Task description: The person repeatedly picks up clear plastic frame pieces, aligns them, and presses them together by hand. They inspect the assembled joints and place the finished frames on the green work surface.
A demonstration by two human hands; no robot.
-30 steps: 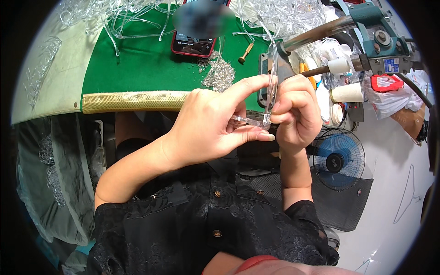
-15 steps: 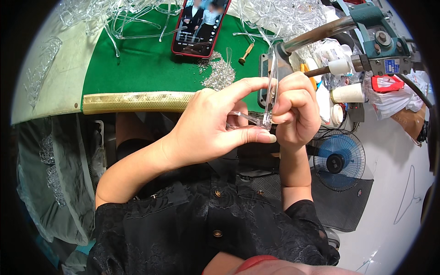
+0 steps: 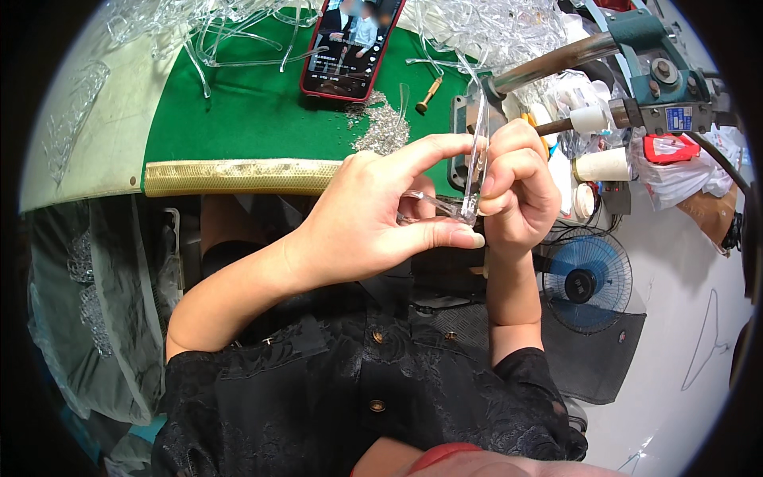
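A clear plastic eyeglass frame [image 3: 475, 179] is up in front of me, above the near edge of the bench, with one temple arm pointing away from me. My left hand [image 3: 354, 211] is closed around it, thumb below and index finger reaching to the temple arm. Curled in a pinch, my right hand [image 3: 520, 187] is at the frame's right side by the hinge corner; whatever its fingertips hold is too small or hidden to make out. Beyond my hands lies a heap of tiny silvery metal parts [image 3: 385, 131] on the green mat [image 3: 246, 119], and a short brass-coloured tool [image 3: 429, 94].
A phone in a red case [image 3: 342, 60] leans behind the metal parts. Clear eyeglass parts [image 3: 254, 40] pile along the back. A green bench press [image 3: 660, 67] stands at right, with a paper cup [image 3: 604, 163] and a fan [image 3: 588, 278] nearer. A gold perforated strip [image 3: 238, 176] edges the bench.
Both hands and the eyeglass frame have shifted very slightly to the right, and the frame has turned a little. The grip looks the same.
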